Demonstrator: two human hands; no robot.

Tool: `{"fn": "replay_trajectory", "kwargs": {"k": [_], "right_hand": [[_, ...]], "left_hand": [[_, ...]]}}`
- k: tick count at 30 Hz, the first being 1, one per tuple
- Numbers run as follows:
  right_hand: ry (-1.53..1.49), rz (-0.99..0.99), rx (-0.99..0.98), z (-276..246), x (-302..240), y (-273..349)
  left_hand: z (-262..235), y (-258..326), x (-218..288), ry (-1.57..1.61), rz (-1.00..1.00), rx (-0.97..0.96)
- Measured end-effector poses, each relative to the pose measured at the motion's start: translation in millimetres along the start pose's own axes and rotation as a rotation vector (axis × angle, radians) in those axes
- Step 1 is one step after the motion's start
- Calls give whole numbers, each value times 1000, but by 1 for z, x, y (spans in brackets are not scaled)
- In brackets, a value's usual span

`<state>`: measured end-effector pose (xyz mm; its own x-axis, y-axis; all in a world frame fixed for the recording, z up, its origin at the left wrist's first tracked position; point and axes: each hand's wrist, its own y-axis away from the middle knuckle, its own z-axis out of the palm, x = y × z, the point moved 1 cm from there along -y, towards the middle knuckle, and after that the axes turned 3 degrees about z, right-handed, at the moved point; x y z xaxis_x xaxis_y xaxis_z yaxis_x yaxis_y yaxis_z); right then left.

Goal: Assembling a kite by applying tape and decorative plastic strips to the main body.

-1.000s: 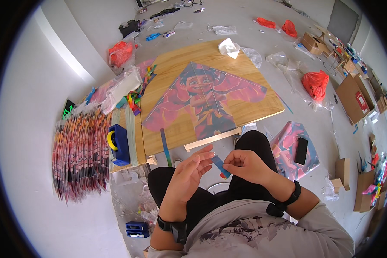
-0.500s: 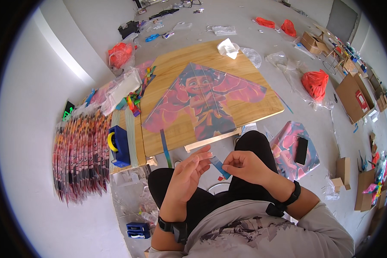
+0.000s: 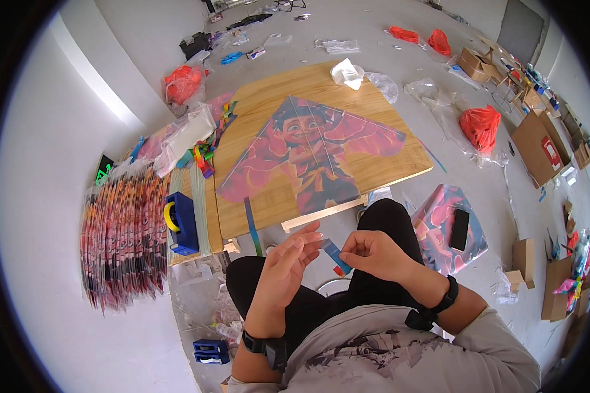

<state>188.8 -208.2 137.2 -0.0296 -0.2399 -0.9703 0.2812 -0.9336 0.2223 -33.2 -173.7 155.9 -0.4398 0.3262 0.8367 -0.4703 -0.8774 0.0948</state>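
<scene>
Above my lap, my right hand (image 3: pixel 379 254) pinches a short blue ribbon strip (image 3: pixel 334 253) between thumb and fingertips. A small red bit shows at the strip's lower end. My left hand (image 3: pixel 285 263) is beside the strip's upper end, its upper fingers stretched out and the lower ones loosely bent. Whether its fingertips touch the strip is hard to make out. In front of both hands a printed kite (image 3: pixel 314 144) with a cartoon figure lies flat on the wooden table (image 3: pixel 262 92). A blue-green ribbon tail (image 3: pixel 252 226) hangs from its lower left over the table edge.
Left of the table are a blue tape dispenser (image 3: pixel 182 223), colourful ribbons (image 3: pixel 203 157) and a row of packed kites (image 3: pixel 124 236). To the right, a black phone (image 3: pixel 459 229) rests on printed sheeting (image 3: pixel 439 203). Cardboard boxes (image 3: pixel 537 147) and red bags (image 3: pixel 480 130) lie beyond.
The ribbon strip has shifted slightly between my hands, and its lower red end has turned a little. Both hands have stayed almost in place. The kite has not moved.
</scene>
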Motion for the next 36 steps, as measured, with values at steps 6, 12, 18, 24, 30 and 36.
{"fn": "replay_trajectory", "kwargs": {"k": [6,12,18,24,30,36], "right_hand": [[15,23,0,-1,0,0],[9,35,-6,0,-2,0],[5,81,-34,-1,-5,0],[18,56,-17,0,-2,0],[12,38,-12,-2,4,-3],[-28,41,-15,-3,8,-5]], "left_hand": [[-2,0,-1,1,-6,8],[-3,-2,-2,-14,-6,8],[-3,-1,-2,-59,2,20],[-4,-1,-1,-58,13,12],[-7,-1,-3,-36,20,-11],[-4,-2,-3,-7,-5,-53]]}}
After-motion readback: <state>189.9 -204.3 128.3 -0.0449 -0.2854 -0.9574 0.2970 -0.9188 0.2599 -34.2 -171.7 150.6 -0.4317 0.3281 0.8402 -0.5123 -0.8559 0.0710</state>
